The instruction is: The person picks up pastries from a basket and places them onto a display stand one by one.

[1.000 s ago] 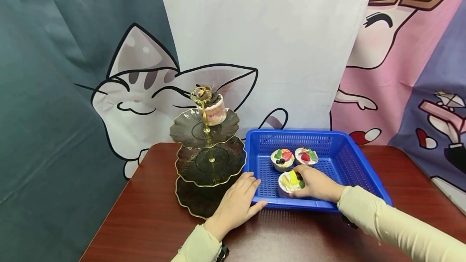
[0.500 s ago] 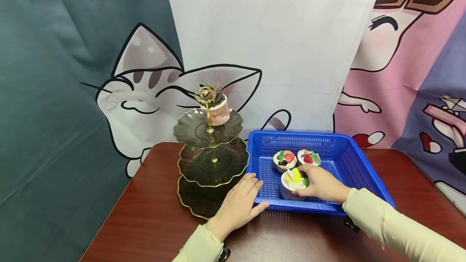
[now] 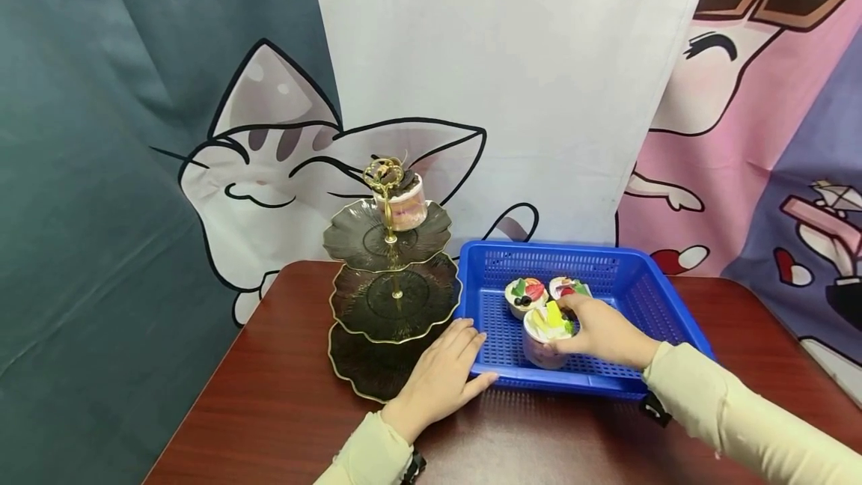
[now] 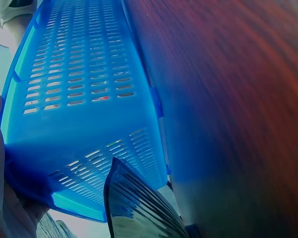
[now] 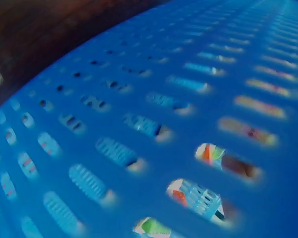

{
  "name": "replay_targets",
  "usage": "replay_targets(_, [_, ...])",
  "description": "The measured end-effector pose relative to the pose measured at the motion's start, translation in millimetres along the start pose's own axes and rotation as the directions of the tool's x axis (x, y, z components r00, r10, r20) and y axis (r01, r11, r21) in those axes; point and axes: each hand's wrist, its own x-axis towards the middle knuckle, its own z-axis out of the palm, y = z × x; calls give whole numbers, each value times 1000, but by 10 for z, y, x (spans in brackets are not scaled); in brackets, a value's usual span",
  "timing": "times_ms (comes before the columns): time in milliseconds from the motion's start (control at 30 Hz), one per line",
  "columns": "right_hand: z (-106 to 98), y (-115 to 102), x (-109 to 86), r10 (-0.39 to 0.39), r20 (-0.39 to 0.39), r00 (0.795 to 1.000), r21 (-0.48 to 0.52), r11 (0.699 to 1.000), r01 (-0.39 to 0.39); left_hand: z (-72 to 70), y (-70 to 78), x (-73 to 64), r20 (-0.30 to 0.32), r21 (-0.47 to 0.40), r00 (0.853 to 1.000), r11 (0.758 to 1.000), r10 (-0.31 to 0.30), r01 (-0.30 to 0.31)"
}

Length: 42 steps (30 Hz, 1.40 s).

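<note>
Yellow-topped dessert cup [image 3: 542, 350] is upright inside the blue basket [image 3: 572, 382], near the basket's front wall, pinched between the right hand's [image 3: 606, 331] thumb and fingers; whether it touches the basket's floor cannot be told. The left hand [image 3: 439, 370], fingers extended and unclenched, rests on the basket's front left corner. Deeper in the basket are a strawberry-topped cup [image 3: 521, 308] and a red-and-green-topped cup [image 3: 559, 287], partly hidden. Left of the basket, a tiered stand [image 3: 360, 305] bears a chocolate-topped cup [image 3: 411, 209].

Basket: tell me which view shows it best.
The head view: it takes in the basket nearly whole. The left wrist view shows mainly outer walls, the right wrist view blurred slots close up.
</note>
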Motion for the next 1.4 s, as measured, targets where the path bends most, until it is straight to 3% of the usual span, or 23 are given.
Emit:
replay_targets(833, [-448,-274,45,-10,-55,998,14,1000,11,-27,-19,4,-2,9,1000,1000,-10,10])
replay_targets(1400, [-739,-549,187,-32,-100,994,35,999,36,-37,29,-16,-9,12,1000,1000,-1,1])
